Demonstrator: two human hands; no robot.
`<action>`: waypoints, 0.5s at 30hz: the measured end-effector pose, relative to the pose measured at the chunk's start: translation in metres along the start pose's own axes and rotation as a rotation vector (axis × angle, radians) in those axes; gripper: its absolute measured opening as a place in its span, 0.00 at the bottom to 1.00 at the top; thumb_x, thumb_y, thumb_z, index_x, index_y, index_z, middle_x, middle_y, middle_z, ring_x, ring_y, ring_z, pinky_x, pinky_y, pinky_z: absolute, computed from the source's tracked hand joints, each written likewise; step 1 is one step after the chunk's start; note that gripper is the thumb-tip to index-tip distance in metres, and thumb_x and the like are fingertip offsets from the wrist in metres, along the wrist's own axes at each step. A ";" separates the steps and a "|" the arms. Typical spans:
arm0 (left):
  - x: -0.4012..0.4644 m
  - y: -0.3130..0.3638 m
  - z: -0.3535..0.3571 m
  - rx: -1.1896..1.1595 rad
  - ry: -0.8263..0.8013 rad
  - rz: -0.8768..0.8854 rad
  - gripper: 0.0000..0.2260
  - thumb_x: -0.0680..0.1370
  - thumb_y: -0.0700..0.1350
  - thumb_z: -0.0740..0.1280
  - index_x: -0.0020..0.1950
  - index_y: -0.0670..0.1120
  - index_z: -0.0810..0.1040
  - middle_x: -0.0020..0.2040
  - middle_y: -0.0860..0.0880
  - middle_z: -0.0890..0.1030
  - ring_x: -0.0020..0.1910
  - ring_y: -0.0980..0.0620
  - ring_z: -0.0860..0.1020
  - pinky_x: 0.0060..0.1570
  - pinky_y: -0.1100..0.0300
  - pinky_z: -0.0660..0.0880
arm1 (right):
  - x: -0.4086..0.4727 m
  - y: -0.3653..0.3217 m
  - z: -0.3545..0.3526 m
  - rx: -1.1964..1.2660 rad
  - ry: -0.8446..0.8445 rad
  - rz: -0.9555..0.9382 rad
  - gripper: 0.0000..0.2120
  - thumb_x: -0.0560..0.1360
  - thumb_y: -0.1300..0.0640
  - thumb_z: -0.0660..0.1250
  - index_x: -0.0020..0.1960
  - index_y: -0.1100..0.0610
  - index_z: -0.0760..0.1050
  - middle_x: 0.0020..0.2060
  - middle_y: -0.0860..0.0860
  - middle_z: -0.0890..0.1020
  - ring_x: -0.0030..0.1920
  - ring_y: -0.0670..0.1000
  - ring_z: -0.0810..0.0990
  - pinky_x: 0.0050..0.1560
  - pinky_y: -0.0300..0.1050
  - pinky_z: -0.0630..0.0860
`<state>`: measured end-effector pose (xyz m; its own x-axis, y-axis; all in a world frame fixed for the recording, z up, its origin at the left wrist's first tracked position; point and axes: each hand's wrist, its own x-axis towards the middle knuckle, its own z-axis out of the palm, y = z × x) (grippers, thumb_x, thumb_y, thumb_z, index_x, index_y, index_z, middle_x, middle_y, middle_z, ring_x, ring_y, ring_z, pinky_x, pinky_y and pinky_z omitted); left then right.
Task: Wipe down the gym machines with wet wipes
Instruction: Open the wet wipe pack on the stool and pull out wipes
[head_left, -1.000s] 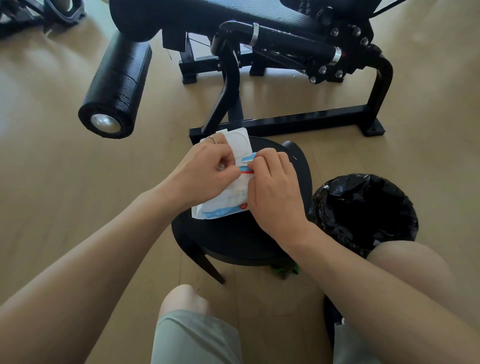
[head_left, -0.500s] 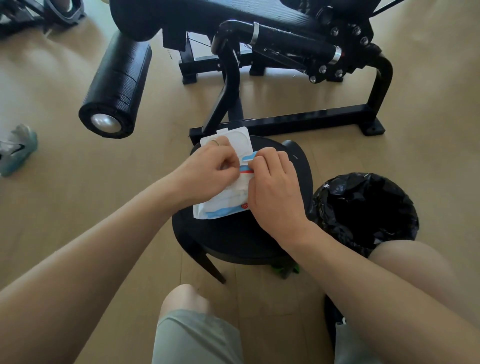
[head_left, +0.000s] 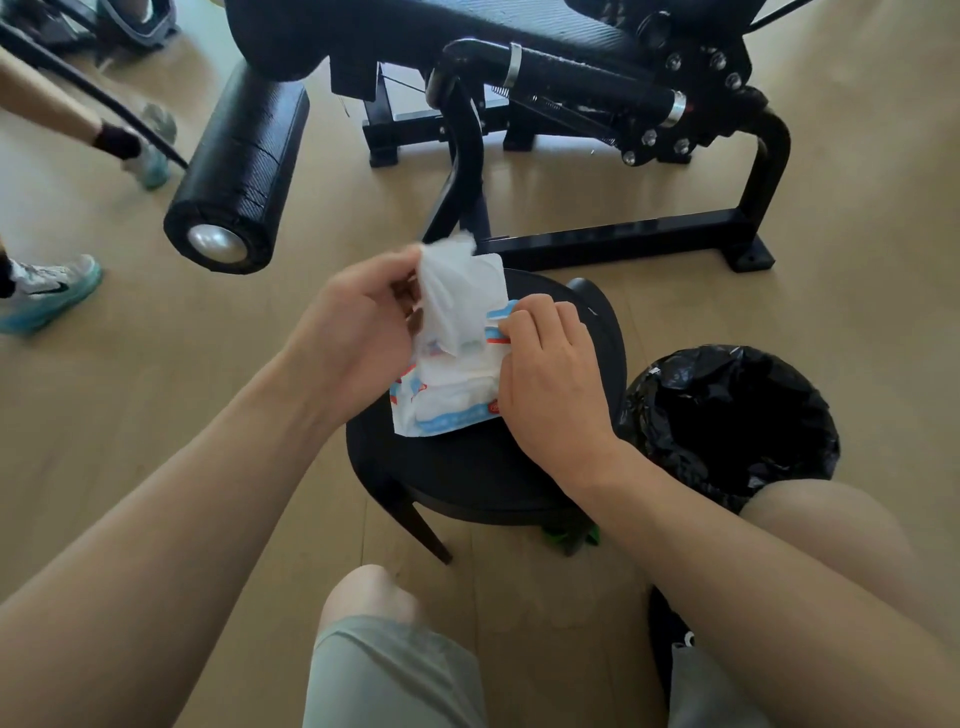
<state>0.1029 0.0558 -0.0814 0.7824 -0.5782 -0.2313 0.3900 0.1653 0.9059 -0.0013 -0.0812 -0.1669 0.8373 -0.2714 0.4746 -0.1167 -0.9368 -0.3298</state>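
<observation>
One wet wipe (head_left: 447, 291) is pinched by the left hand (head_left: 358, 332) and drawn up from the wipes pack (head_left: 452, 389), which is held down on the round black tabletop (head_left: 467, 478) by the right hand (head_left: 550, 384) (fingers curled at its edge). If that hold is slackened, the pack could be lifted along, or extra wipes dragged out.
</observation>
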 end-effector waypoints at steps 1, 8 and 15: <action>0.000 0.008 0.003 -0.025 -0.007 0.029 0.07 0.80 0.43 0.62 0.51 0.44 0.79 0.45 0.48 0.77 0.41 0.54 0.74 0.50 0.59 0.69 | 0.000 -0.001 -0.001 0.007 0.009 -0.005 0.09 0.76 0.60 0.70 0.55 0.62 0.76 0.54 0.58 0.79 0.52 0.57 0.77 0.53 0.52 0.79; -0.009 0.043 0.024 0.032 -0.039 0.093 0.13 0.84 0.42 0.54 0.45 0.45 0.76 0.39 0.50 0.74 0.37 0.55 0.74 0.40 0.61 0.73 | 0.000 -0.003 -0.003 0.069 0.054 0.015 0.17 0.77 0.57 0.50 0.51 0.61 0.75 0.50 0.56 0.78 0.48 0.56 0.75 0.50 0.52 0.78; -0.014 0.040 0.015 -0.052 0.257 -0.069 0.12 0.86 0.47 0.58 0.57 0.41 0.76 0.34 0.49 0.78 0.32 0.57 0.75 0.30 0.65 0.75 | 0.001 -0.004 -0.007 0.127 0.013 0.055 0.20 0.77 0.54 0.48 0.53 0.61 0.76 0.52 0.57 0.78 0.51 0.56 0.76 0.54 0.51 0.77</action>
<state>0.1004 0.0587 -0.0369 0.8483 -0.3687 -0.3801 0.4657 0.1776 0.8669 -0.0038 -0.0788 -0.1597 0.8246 -0.3252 0.4630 -0.0929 -0.8850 -0.4562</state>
